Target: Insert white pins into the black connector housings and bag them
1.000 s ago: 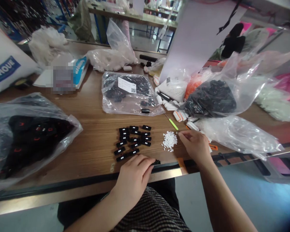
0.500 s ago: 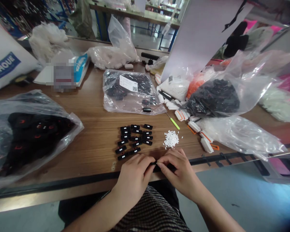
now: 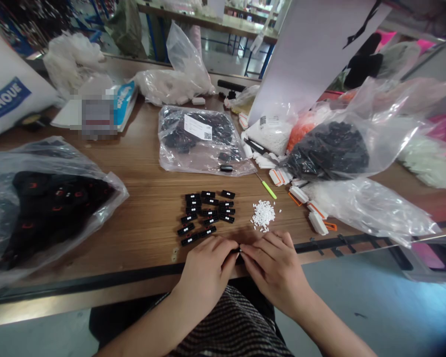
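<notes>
At the table's front edge, my left hand (image 3: 208, 263) is closed around a small black connector (image 3: 237, 250), mostly hidden by the fingers. My right hand (image 3: 277, 263) meets it there, thumb and forefinger pinched at the connector's end. Whatever those fingertips hold is too small to make out. Beyond my left hand lie several black connectors (image 3: 209, 213), each with white dots on top. A loose heap of tiny white plugs (image 3: 263, 214) sits just beyond my right hand.
A yellow-green handled screwdriver (image 3: 268, 189) lies past the heap. A clear bag of black parts (image 3: 196, 134) is behind the connectors. Another bag (image 3: 59, 203) fills the left side. White pieces with orange parts (image 3: 317, 222) and more bags (image 3: 371, 206) line the right.
My right hand has turned slightly, its fingers now drawn closer together at the connector. My left hand stays nearly in place.
</notes>
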Demonstrator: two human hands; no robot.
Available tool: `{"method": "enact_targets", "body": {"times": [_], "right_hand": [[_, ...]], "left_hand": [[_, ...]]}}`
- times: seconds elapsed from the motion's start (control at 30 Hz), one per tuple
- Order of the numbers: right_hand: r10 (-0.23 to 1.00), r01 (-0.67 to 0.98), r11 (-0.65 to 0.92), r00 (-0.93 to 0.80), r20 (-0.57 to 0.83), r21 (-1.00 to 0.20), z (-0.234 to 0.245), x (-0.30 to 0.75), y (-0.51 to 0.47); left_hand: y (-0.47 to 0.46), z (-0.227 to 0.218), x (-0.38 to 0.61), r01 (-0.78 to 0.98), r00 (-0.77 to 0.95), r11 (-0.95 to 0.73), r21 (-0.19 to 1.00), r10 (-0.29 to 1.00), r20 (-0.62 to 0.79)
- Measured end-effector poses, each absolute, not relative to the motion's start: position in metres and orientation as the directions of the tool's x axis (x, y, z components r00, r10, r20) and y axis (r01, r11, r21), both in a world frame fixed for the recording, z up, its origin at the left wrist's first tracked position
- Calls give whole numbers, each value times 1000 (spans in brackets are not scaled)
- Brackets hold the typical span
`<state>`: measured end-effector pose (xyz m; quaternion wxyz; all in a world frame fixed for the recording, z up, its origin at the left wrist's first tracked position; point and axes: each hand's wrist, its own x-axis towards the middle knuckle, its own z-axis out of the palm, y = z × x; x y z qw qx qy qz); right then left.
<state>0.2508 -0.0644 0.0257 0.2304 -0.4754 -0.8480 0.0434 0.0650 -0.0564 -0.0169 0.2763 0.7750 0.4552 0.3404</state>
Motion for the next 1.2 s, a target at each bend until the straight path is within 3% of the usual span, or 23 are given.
{"method": "enact_targets", "body": {"times": [0.13, 0.3, 0.4, 0.5, 0.6, 0.67, 0.93, 1.07, 1.2], "right_hand": [[832, 772, 538, -420, 363, -338, 23, 252, -66], [819, 786, 553, -451, 355, -277, 24, 247, -67], [849, 755, 527, -441, 291, -391, 26, 256, -59], [932, 768, 359, -268, 243, -530, 24, 283, -42], [957, 915, 62, 58, 283, -400, 15, 317, -23], [959, 942, -37, 128, 254, -334, 8, 333, -13], [967, 882, -96, 193, 167, -461, -10, 347, 0], [973, 791, -119, 214, 89, -600, -2, 333, -9], [997, 649, 70, -32, 64, -758, 12, 298, -37]], "left_hand": [[-57, -14, 65, 510, 355, -437, 741, 891, 281], [-56, -14, 65, 504, 353, -438, 745, 891, 286], [-55, -13, 65, 509, 350, -438, 741, 892, 287], [-55, -12, 64, 497, 356, -449, 743, 886, 297], [-56, -12, 65, 488, 348, -455, 745, 884, 312], [-56, -13, 65, 490, 344, -451, 746, 886, 310], [-56, -13, 65, 505, 340, -444, 740, 891, 302], [-56, -11, 65, 495, 342, -447, 745, 888, 306], [-55, -11, 65, 499, 351, -447, 743, 888, 298]]}}
